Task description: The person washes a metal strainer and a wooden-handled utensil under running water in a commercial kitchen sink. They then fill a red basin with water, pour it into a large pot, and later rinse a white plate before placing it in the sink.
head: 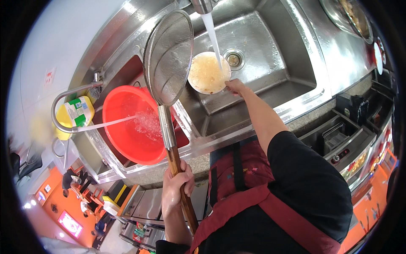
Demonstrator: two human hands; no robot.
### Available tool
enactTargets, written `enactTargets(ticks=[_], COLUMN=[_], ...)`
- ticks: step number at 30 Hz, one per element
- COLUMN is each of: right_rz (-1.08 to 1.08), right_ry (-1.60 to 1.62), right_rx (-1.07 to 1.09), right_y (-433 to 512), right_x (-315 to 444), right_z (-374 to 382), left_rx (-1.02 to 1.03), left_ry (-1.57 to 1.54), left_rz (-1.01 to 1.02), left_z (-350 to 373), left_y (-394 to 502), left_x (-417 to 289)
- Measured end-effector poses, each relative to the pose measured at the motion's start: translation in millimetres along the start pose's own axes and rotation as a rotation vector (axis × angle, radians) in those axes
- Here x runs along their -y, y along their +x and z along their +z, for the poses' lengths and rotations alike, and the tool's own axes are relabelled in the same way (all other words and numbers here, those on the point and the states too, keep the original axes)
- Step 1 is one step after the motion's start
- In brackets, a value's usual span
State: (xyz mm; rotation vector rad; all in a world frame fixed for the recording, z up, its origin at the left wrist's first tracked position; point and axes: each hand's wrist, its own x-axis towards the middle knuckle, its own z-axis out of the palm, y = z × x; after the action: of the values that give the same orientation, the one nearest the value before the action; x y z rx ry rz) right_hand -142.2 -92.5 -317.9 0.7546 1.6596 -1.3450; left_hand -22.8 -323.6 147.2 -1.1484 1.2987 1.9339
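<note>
My left hand (178, 182) grips the wooden handle (173, 162) of a large wire-mesh strainer (169, 57). Its mesh head is raised over the divider between two sink basins. With my right hand (235, 87) I hold the rim of a white round bowl (209, 73) in the right-hand basin. Pale yellowish, cloudy liquid with small bits fills the bowl. Water from a faucet (203, 6) runs into it, close to the basin's drain (234, 59). A red plastic tub (115, 127) stands in the left basin, partly behind the strainer, with water pouring in from a second, curved faucet (60, 98).
Behind the curved faucet is a yellow jug (83, 111) with a green and white label. A metal bowl (347, 19) sits on the steel counter at upper right. Below it is a countertop fryer unit (339, 139). People (71, 182) are far off at lower left.
</note>
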Motion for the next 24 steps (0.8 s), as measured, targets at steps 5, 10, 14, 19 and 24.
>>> enactTargets(ticks=[5,10,14,19,24], right_rz=[-0.232,-0.229,-0.161,-0.247,-0.356], right_ry=[-0.305,-0.621,-0.779,-0.997,-1.329], right_rx=[-0.314,-0.356,-0.402,-0.481,-0.596], right_y=[6.3,-34.7,-85.1,-119.0,-162.7], right_x=[15.1,49.6,80.4,150.1,201.5], right_z=[-3.6,-48.5,-63.3,-52.3,-126.6], left_rx=[-0.013,0.000,0.023,0.056,0.069], left_ry=[-0.013,-0.033,-0.071,0.000,0.011], left_rz=[-0.025,0.005,0.032,0.052,0.074], left_z=[-6.4,-13.7,-18.5,-24.5,-30.5], left_y=[-5.3,-13.1,-15.5,-16.1,-20.4], left_x=[4.3,6.0,5.3,7.4,11.8])
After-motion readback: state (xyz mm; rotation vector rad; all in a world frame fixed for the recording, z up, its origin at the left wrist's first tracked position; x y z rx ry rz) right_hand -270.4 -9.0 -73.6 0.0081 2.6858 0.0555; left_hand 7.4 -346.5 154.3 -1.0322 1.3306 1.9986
